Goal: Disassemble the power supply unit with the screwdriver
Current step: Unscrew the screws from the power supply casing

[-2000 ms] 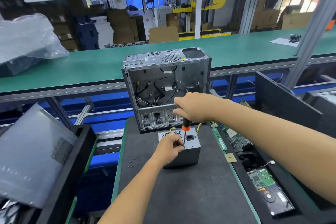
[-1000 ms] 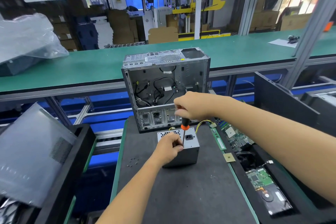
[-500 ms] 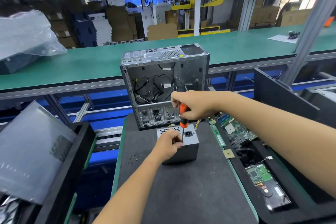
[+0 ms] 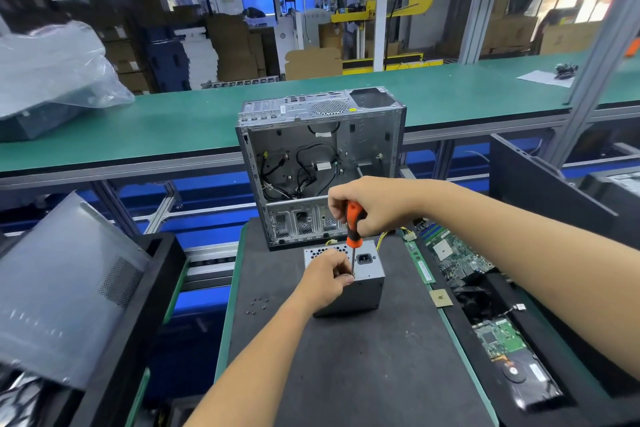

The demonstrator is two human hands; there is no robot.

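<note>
Grey metal box-shaped power supply unit (image 4: 360,282): stood on the dark grey work mat (image 4: 363,374), just in front of the open computer case, black socket on its upward face. Yellow and black wires ran from its far side.

Screwdriver with orange-and-black handle (image 4: 354,229): held near upright, thin shaft down onto the unit's top near edge.

Right hand (image 4: 374,208): fingers wrapped round the handle from above.

Left hand (image 4: 327,279): rested on the unit's near left corner, fingers curled in, fingertips pinching at the shaft's lower end; whether they touched a screw could not be made out.

Empty silver steel computer case (image 4: 322,163): side open, loose black cables inside.

Small dark loose screws (image 4: 259,305): scattered on the mat, left of the unit.

Green memory stick (image 4: 424,269), square gold-coloured chip (image 4: 440,298): along the mat's right edge.

Green circuit boards (image 4: 457,256) and a hard drive (image 4: 523,374): in the black tray at right.
</note>
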